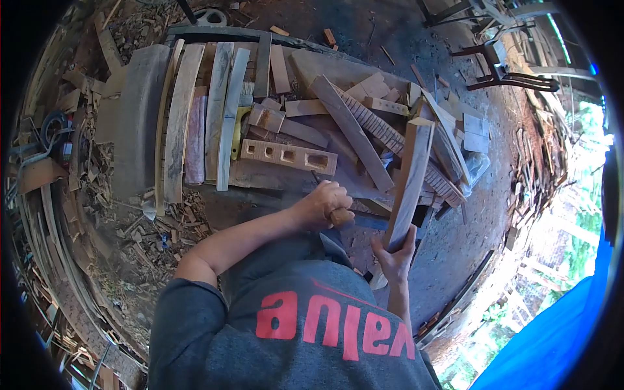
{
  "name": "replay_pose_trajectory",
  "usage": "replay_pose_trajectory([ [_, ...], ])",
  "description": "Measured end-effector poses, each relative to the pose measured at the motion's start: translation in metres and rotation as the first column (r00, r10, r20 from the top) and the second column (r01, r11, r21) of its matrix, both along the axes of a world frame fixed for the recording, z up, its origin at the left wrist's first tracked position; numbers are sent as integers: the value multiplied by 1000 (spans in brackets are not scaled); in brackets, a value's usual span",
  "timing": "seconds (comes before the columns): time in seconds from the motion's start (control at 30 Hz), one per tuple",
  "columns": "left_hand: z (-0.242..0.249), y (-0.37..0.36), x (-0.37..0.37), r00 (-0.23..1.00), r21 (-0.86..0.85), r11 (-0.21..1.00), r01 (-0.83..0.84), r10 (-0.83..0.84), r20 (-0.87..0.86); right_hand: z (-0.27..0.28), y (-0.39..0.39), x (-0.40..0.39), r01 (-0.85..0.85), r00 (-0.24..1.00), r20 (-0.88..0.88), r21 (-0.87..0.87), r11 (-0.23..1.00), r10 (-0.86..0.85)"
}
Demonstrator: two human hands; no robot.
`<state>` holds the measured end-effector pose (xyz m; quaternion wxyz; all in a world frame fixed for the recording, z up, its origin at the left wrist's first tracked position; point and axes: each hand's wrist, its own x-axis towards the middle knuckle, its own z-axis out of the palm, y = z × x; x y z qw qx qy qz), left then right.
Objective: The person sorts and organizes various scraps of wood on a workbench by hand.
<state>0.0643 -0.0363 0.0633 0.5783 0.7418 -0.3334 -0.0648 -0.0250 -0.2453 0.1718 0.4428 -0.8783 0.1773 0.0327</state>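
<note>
My left hand [324, 205] is closed in a fist around the wooden handle of a chisel [342, 218]. Its thin dark shaft [316, 176] points up toward the lower edge of a wooden block with several square holes [289, 156]. On the right, my right hand [396, 255] grips the near end of a thick squared wooden bar [409, 185], thumb on one side and fingers on the other. The bar stands up toward the camera and overlaps the wood pile behind it. Just above the holed block lies a smaller notched piece [266, 118].
Long boards [182, 123] lie side by side on the left, near a yellow-handled saw [239, 133]. Loose planks [354, 133] are piled across the bench. A small dark stool [495, 62] stands at the back right. Wood scraps [146, 250] cover the ground. A blue tarp [552, 338] hangs lower right.
</note>
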Motion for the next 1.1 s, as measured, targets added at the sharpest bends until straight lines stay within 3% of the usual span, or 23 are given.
replay_pose_trajectory([
  [0.17, 3, 4, -1, 997, 7, 1000, 11, -12, 73, 10, 12, 0, 45, 997, -56, -4, 999, -45],
  [0.37, -5, 8, -1, 999, 8, 1000, 6, -6, 53, 11, 17, -1, -18, 999, -42, 11, 1000, 19],
  [0.53, -4, 11, 0, 998, 22, 999, 32, -33, 52, 20, 23, 2, 39, 994, -100, 38, 999, -35],
  [0.67, -6, 10, 2, 999, -9, 1000, 16, -16, 51, 31, 19, -19, 136, 990, -49, 60, 989, -133],
  [0.73, -7, 10, 2, 999, -6, 1000, 6, -6, 35, 27, 11, -31, -218, 935, 258, -124, 968, 243],
  [0.77, -7, 10, 4, 1000, -6, 1000, 6, -6, 25, 24, 8, -30, -365, 829, 258, -423, 829, 496],
  [0.8, -7, 8, 6, 1000, -4, 1000, -4, 4, 30, 16, 7, -29, -371, 822, 264, -423, 827, 504],
  [0.83, -8, 6, 9, 991, -97, 994, -47, 59, 124, 2, 5, -29, -364, 921, 28, -293, 884, 389],
  [0.87, -11, 4, 9, 971, -192, 978, -77, 118, 210, -8, 3, -29, -312, 935, -230, -171, 934, 271],
  [0.9, -28, 0, 2, 994, -132, 991, -13, 27, 106, -8, -4, -31, -289, 939, -261, -240, 927, 225],
  [0.93, -23, 4, 8, 993, -127, 991, -31, 46, 112, -2, -4, -19, -305, 936, -254, -237, 922, 244],
  [1.0, -11, 7, 8, 998, -34, 998, -46, 44, -54, 24, -2, -13, -144, 985, 55, -231, 962, 161],
  [1.03, -8, 6, 11, 995, -91, 991, -95, 91, -44, 28, -4, -17, -47, 987, 150, -101, 994, 61],
  [1.07, -5, 6, 13, 995, -94, 991, -95, 91, -46, 25, -11, -19, -46, 987, 148, -104, 993, 61],
  [1.1, -3, 8, 17, 994, -90, 992, -90, 84, -74, 24, -13, -14, -302, 918, 191, -232, 925, 348],
])
